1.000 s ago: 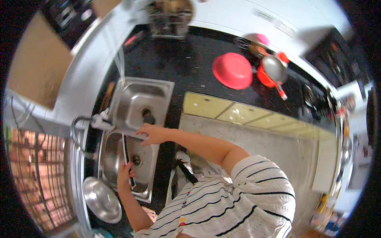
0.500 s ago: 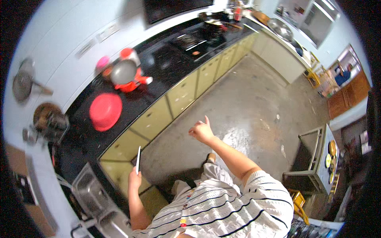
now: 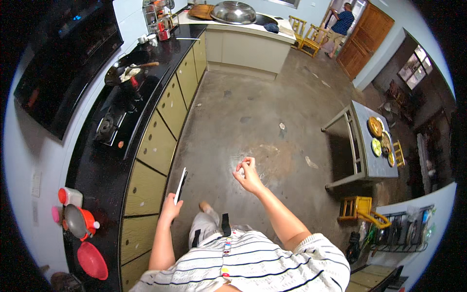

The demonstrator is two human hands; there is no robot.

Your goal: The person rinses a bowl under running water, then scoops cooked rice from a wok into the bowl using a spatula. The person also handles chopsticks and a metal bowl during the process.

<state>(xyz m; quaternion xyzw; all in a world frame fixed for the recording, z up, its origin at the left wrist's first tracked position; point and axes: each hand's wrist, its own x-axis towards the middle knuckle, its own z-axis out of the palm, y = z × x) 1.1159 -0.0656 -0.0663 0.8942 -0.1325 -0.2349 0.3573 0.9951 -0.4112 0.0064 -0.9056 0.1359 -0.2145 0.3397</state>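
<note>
– what are we standing on?
– a grey floor [image 3: 233,107], scuffed and stained, shiny in patches. along our left runs a glossy black counter [image 3: 97,170] over flat yellow-green cabinets [image 3: 155,138].

– and what stands about us?
– on the right, a flat-topped table [image 3: 364,116] with dishes [image 3: 374,126] on it, and nearer us a small yellow chair [image 3: 354,208].

– anything round?
– at the far end, a shiny metal dome [image 3: 233,12]. on the counter, a dark wok [image 3: 114,74] with something pale in it, then, closer to us, a smooth red basin [image 3: 92,261].

– how are our hands?
– our right hand [image 3: 248,176] is out in front, fingers loosely curled, half open, with nothing we can make out in them. our left hand [image 3: 169,208] is closed round one end of a slim, straight tool [image 3: 181,184].

– what sort?
– knife-like, pale with a dark side; we can't tell more. it points away from us, near the cabinets, well apart from our right hand.
</note>
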